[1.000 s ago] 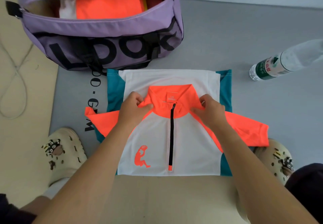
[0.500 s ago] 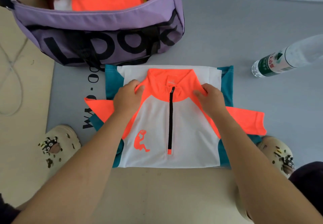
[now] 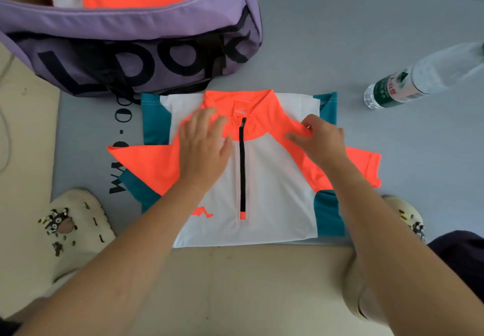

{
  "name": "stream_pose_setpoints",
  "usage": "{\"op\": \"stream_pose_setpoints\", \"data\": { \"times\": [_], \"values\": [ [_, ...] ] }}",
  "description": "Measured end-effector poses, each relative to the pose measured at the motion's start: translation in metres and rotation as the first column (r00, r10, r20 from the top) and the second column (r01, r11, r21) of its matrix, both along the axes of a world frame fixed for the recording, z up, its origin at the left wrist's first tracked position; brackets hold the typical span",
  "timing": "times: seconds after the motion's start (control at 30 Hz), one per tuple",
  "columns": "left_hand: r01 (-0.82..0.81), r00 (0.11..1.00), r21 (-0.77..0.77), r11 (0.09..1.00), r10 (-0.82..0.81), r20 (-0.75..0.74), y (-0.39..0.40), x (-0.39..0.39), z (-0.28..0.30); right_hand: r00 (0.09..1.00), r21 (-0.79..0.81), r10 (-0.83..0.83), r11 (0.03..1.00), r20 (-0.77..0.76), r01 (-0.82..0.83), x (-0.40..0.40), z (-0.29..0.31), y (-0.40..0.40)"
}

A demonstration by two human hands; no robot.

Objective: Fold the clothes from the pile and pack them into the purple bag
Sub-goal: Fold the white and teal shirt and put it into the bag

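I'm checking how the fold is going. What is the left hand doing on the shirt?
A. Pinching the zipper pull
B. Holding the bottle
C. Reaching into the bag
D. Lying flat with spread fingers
D: the left hand lies flat, fingers spread, on the shirt beside its collar, while the right hand pinches the orange shoulder fabric.

I saw bare forearms, no sleeves, cream clogs (image 3: 78, 228) studded with small cartoon charms on both feet, and dark shorts (image 3: 461, 259) at near right.
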State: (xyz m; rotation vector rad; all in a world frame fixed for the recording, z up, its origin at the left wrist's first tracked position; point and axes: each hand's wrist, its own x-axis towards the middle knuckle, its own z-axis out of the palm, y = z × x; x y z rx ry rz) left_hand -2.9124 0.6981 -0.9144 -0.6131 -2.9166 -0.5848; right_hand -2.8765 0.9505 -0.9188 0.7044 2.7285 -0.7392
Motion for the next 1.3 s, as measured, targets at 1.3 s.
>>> {"op": "stream_pose_setpoints", "data": {
  "times": [1.3],
  "values": [
    [0.336,0.853,-0.429,0.839,-0.078,0.516,0.083,0.082,-0.009,0.846,-0.361,-0.296,0.805,0.444,0.471,0.177,0.020,0.025]
  ]
}}
